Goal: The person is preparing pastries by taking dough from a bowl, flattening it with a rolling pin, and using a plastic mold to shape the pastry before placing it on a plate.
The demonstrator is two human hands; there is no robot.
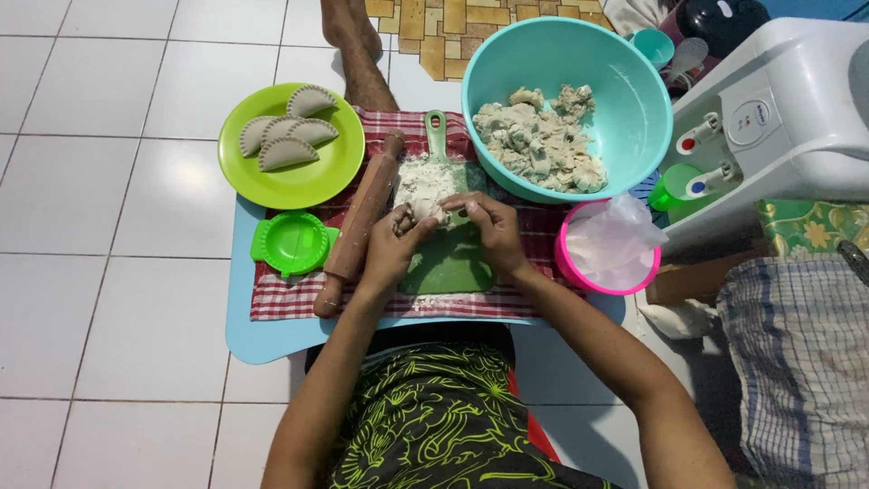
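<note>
My left hand (391, 246) and my right hand (491, 228) meet over a green cutting board (450, 263) dusted with flour. Together they pinch a small lump of pale dough (433, 213) between the fingertips. A wooden rolling pin (359, 223) lies slanted just left of my left hand. A green round dumpling press (291, 243) sits further left. Behind it, a lime plate (294, 179) holds several folded half-moon pastries (288, 134). A teal bowl (625, 100) with rough dough chunks (541, 140) stands beyond my right hand.
A pink bowl (579, 272) with a plastic bag of flour sits right of the board. A red checked cloth (290, 299) covers a blue mat (262, 340) on the white tiled floor. A white water dispenser (778, 109) stands at the right. Someone's bare leg (358, 54) reaches in from above.
</note>
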